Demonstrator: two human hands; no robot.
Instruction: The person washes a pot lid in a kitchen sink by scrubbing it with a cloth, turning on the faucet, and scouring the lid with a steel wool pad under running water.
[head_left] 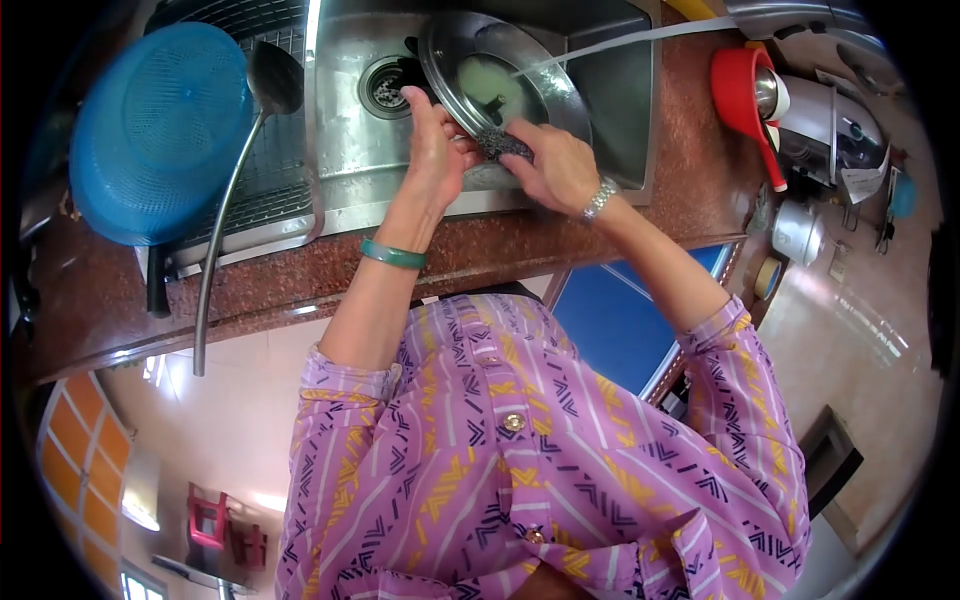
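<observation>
Purple shirt; over a sink, my open left hand supports a bowl, my right hand grips a scrubber against it.

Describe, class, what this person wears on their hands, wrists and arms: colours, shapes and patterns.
Both hands are bare of gloves. Above the left hand sits a smooth, rounded green bangle; at the right hand, a silvery linked band. The loose purple-pink sleeves end near the elbows, with white stripes and yellow and dark chevrons.
</observation>
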